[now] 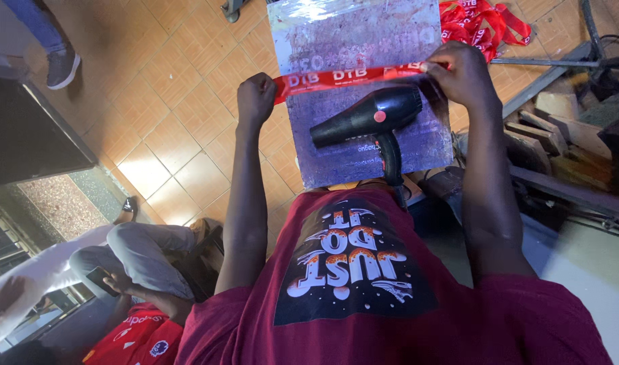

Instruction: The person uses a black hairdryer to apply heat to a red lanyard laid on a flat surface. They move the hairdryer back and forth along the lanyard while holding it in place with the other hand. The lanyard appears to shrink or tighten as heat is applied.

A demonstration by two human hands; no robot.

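Observation:
My left hand (pixel 255 98) and my right hand (pixel 461 71) stretch a red printed ribbon (pixel 343 76) taut between them, one end gripped in each. The ribbon runs across a flat board (pixel 353 34) covered in shiny film with faded markings. A black hair dryer (pixel 367 118) lies on that board just below the ribbon, its handle pointing toward me. Neither hand touches the dryer.
A heap of more red ribbons (pixel 481 20) lies at the board's far right. Wooden blocks and metal bars (pixel 552 115) crowd the right side. A seated person with a phone (pixel 130 263) is at lower left on the tiled floor (pixel 174 101); another person's shoe (pixel 61 67) is at upper left.

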